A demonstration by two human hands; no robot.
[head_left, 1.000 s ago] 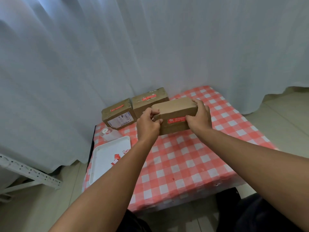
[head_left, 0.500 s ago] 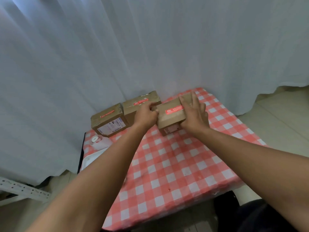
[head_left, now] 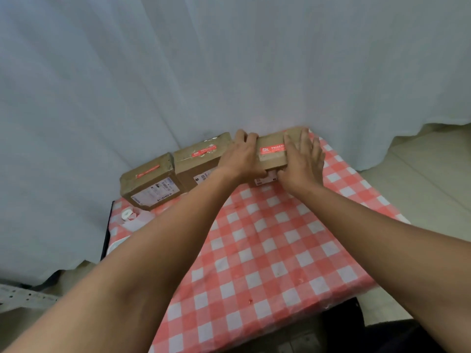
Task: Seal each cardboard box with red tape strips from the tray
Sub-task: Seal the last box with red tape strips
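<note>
Head view hides the tray almost wholly behind the left forearm; only a white sliver shows. At the table's far edge the right-hand cardboard box lies with its long axis left to right, red tape strip on top. Left hand grips its left end, fingers curled; right hand presses flat, fingers straight, covering its right part.

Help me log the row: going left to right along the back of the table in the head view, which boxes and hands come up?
left box → middle box → left hand → right box → right hand
</note>
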